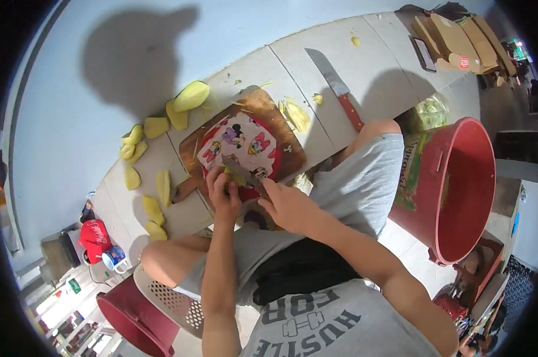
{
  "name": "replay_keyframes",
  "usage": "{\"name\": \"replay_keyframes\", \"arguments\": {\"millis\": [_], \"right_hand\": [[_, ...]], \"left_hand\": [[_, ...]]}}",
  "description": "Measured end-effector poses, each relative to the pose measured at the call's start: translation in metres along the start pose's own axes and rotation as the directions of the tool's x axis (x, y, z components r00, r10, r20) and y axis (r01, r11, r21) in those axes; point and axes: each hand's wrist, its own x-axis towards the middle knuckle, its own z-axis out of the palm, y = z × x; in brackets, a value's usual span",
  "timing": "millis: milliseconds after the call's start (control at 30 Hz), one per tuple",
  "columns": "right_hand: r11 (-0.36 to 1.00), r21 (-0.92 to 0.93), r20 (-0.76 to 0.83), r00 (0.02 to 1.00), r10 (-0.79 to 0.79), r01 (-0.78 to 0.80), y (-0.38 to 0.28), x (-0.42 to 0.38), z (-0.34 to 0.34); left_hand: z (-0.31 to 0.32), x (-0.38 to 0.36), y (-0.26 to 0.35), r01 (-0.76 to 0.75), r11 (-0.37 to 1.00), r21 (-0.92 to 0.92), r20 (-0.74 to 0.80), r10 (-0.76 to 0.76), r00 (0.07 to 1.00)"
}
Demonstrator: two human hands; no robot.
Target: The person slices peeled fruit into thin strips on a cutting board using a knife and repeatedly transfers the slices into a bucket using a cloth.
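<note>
My right hand (pixel 293 207) is wrapped round the handle of a small knife (pixel 239 168), its blade pointing up and left. My left hand (pixel 222 193) is closed on a small yellow-green fruit piece, mango by its look (pixel 236 177), close beside the blade and partly hidden by the fingers. Both hands are over a red-edged cloth with cartoon prints (pixel 233 135), which covers part of a wooden chopping board (pixel 294 159). Yellow mango pieces (pixel 192 95) lie left of the board. Thin yellow shreds (pixel 296 115) lie at its right.
A large red-handled knife (pixel 328 72) lies on the tiled surface (pixel 239 68). To the right stands a big red bin (pixel 459 196), near a bag of green stuff (pixel 432 113). A phone (pixel 422 53) and cardboard boxes (pixel 453 44) sit at top right. A mug (pixel 115 259) is at lower left.
</note>
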Motion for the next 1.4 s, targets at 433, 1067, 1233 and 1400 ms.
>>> {"name": "replay_keyframes", "arguments": {"millis": [433, 1067, 1233, 1400], "right_hand": [[0.987, 0.157, -0.051, 0.999, -0.014, 0.021, 0.010, 0.000, 0.006], [0.998, -0.028, 0.073, 0.996, 0.058, -0.056, -0.021, -0.030, -0.013], [0.999, -0.030, 0.029, 0.999, 0.028, -0.027, -0.017, -0.032, -0.009], [0.994, -0.079, 0.067, 0.994, 0.082, -0.077, -0.024, -0.027, -0.012]], "left_hand": [[0.007, -0.009, 0.006, 0.085, 0.992, -0.089, 0.096, -0.077, 0.992], [-0.002, -0.007, -0.004, 0.017, 0.995, -0.093, 0.123, -0.006, 0.992], [-0.003, -0.007, -0.005, 0.065, 0.992, -0.108, 0.165, -0.047, 0.985], [-0.002, -0.004, -0.004, 0.083, 0.990, -0.118, 0.175, -0.062, 0.983]]}}
